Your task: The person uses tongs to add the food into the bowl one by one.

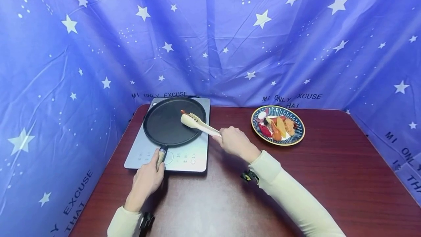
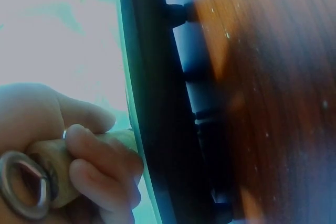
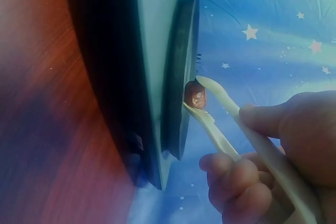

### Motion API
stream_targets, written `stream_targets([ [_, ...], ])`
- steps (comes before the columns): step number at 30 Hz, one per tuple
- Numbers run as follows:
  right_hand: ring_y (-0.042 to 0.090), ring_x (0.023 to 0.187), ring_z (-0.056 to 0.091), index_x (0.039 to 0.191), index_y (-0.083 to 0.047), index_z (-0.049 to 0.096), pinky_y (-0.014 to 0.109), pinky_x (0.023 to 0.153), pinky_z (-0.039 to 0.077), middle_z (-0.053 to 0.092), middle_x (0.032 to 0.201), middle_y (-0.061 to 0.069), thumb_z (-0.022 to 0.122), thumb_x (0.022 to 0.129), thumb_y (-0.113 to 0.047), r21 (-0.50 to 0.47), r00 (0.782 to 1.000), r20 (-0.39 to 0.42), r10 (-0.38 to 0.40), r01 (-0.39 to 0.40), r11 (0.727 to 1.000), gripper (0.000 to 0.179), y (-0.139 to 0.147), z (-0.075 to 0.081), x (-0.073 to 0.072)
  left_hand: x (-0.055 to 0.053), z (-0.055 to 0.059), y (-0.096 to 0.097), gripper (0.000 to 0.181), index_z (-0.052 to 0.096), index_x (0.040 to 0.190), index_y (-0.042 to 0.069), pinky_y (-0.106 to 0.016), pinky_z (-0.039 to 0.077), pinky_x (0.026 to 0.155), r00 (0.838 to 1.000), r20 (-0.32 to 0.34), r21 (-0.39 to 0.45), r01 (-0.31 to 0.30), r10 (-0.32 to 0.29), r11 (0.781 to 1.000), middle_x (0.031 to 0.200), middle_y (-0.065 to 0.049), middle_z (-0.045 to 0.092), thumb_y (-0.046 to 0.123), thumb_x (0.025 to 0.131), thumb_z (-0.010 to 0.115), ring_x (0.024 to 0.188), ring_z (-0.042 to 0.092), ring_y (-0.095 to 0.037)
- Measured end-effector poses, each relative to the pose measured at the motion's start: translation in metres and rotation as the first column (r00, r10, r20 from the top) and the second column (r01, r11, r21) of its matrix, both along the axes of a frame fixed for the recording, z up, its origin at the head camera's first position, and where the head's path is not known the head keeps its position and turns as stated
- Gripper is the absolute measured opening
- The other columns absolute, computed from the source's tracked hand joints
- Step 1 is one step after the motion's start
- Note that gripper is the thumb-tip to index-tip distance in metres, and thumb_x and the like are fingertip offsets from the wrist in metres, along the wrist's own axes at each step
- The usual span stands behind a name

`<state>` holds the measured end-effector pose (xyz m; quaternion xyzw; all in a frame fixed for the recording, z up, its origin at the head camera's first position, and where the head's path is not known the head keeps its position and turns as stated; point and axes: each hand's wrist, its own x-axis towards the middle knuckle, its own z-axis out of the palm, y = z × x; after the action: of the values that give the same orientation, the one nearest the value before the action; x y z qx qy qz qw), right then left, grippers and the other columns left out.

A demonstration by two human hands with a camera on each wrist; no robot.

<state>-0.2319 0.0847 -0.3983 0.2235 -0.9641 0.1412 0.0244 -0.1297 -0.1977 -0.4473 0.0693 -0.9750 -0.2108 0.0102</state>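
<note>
Over the pan (image 1: 167, 123), a brown food piece (image 3: 196, 95) is pinched by tongs (image 1: 208, 128) gripped in the right hand (image 1: 236, 142); the pan handle (image 1: 161, 156) is gripped by the left hand (image 1: 148, 178). The piece is likely light and soft, best squeezed gently round its middle. A metal ring (image 2: 26, 212) is shown only from the left wrist.

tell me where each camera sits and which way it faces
Head: on the head, facing forward and down at the pan and plate; left hand, right hand and sleeves show.
Left wrist: on that wrist, facing the left hand gripping the handle.
Right wrist: on that wrist, facing the right hand holding the tongs.
Head and right wrist share the tongs.
</note>
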Motion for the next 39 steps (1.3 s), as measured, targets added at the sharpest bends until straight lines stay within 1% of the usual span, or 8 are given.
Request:
stream_targets([
  [6, 0.021, 0.049, 0.049, 0.076, -0.010, 0.060, 0.039, 0.046, 0.041, 0.047, 0.055, 0.002, 0.056, 0.093, -0.039, 0.007, 1.000, -0.019, -0.007, 0.007, 1.000, 0.034, -0.008, -0.006, -0.002, 0.001, 0.001, -0.002, 0.058, 0.032, 0.148, 0.011, -0.053, 0.046, 0.065, 1.000, 0.000, -0.014, 0.003, -0.003, 1.000, 0.103, -0.031, 0.062, 0.030, 0.094, 0.046, 0.077, 0.062, -0.042],
  [11, 0.022, 0.048, 0.050, 0.076, -0.009, 0.060, 0.040, 0.046, 0.042, 0.048, 0.055, 0.003, 0.057, 0.093, -0.037, 0.006, 0.998, -0.056, 0.003, -0.003, 1.000, 0.033, -0.014, -0.008, -0.006, 0.001, 0.000, -0.002, 0.058, 0.033, 0.147, 0.011, -0.052, 0.046, 0.064, 1.000, -0.009, -0.008, 0.003, -0.003, 1.000, 0.102, -0.031, 0.062, 0.030, 0.094, 0.046, 0.075, 0.062, -0.040],
  [16, 0.023, 0.049, 0.051, 0.075, -0.009, 0.061, 0.041, 0.046, 0.044, 0.048, 0.055, 0.003, 0.056, 0.094, -0.038, 0.019, 0.996, -0.092, 0.018, -0.016, 1.000, 0.035, -0.019, -0.011, -0.008, 0.001, -0.002, -0.002, 0.058, 0.033, 0.147, 0.010, -0.052, 0.046, 0.064, 1.000, -0.013, -0.002, 0.002, -0.002, 1.000, 0.101, -0.030, 0.063, 0.029, 0.094, 0.046, 0.073, 0.061, -0.038],
  [24, 0.027, 0.050, 0.055, 0.078, -0.006, 0.061, 0.043, 0.046, 0.044, 0.050, 0.056, 0.006, 0.055, 0.094, -0.038, 0.027, 0.992, -0.123, 0.002, 0.002, 1.000, 0.037, -0.027, -0.014, -0.011, 0.001, -0.004, -0.002, 0.058, 0.033, 0.147, 0.010, -0.051, 0.045, 0.062, 1.000, -0.016, -0.006, 0.008, -0.008, 1.000, 0.099, -0.030, 0.063, 0.030, 0.094, 0.046, 0.069, 0.060, -0.036],
  [27, 0.028, 0.051, 0.056, 0.079, -0.005, 0.061, 0.043, 0.046, 0.045, 0.051, 0.057, 0.008, 0.055, 0.094, -0.039, 0.026, 0.992, -0.127, -0.001, 0.004, 1.000, 0.038, -0.029, -0.013, -0.011, 0.000, -0.003, -0.001, 0.058, 0.033, 0.147, 0.010, -0.051, 0.045, 0.062, 1.000, -0.019, -0.006, 0.005, -0.005, 1.000, 0.099, -0.030, 0.063, 0.029, 0.094, 0.046, 0.070, 0.060, -0.037],
  [33, 0.028, 0.052, 0.057, 0.079, -0.005, 0.062, 0.043, 0.047, 0.046, 0.052, 0.059, 0.008, 0.056, 0.094, -0.038, 0.045, 0.994, -0.108, -0.014, 0.019, 0.999, 0.037, -0.033, -0.011, -0.012, 0.000, -0.004, 0.001, 0.058, 0.034, 0.147, 0.010, -0.052, 0.046, 0.063, 1.000, -0.024, -0.003, 0.010, -0.010, 1.000, 0.101, -0.031, 0.062, 0.030, 0.094, 0.046, 0.075, 0.061, -0.041],
  [39, 0.028, 0.054, 0.059, 0.075, -0.007, 0.060, 0.042, 0.048, 0.047, 0.053, 0.059, 0.008, 0.055, 0.094, -0.039, 0.075, 0.993, -0.115, -0.009, 0.018, 0.997, 0.038, -0.040, -0.009, -0.016, 0.000, -0.004, 0.001, 0.058, 0.033, 0.147, 0.009, -0.051, 0.046, 0.062, 0.999, -0.028, -0.013, 0.016, -0.016, 1.000, 0.099, -0.030, 0.063, 0.030, 0.094, 0.046, 0.072, 0.061, -0.039],
])
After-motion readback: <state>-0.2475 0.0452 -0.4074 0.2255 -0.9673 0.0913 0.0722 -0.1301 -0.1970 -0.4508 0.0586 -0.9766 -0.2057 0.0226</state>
